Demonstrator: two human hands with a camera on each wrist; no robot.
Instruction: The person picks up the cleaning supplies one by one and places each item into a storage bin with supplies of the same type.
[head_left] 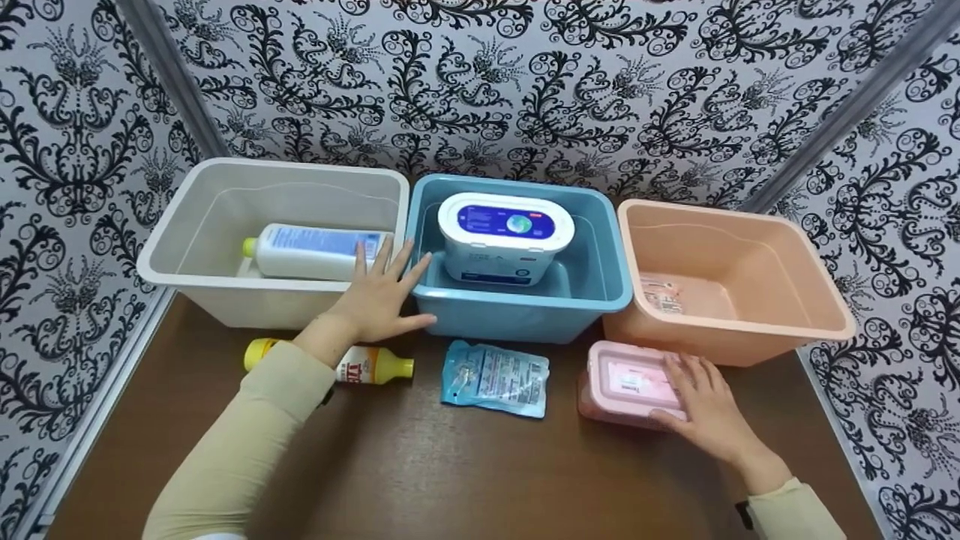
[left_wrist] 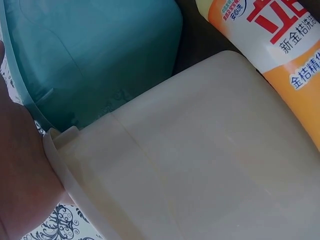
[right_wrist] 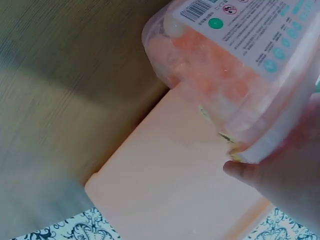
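My left hand (head_left: 381,292) is spread, its straight fingers over the adjoining rims of the white bin (head_left: 247,300) and blue bin (head_left: 517,322). A white bottle (head_left: 307,255) with a yellow-green cap lies in the white bin. Under my left forearm, a yellow bottle (head_left: 360,364) lies on the table. My right hand (head_left: 709,409) holds a pink-lidded box (head_left: 626,382) across its right end, thumb at the near edge and fingers toward the far edge. Through the box's clear wall, orange and white contents (right_wrist: 210,65) show in the right wrist view.
A white oval-lidded tub (head_left: 502,240) stands upright inside the blue bin. In front lies a flat blue pouch (head_left: 495,379). The peach bin (head_left: 712,330) stands right of the blue one, behind the box. Patterned walls (head_left: 480,90) enclose the brown table (head_left: 450,480).
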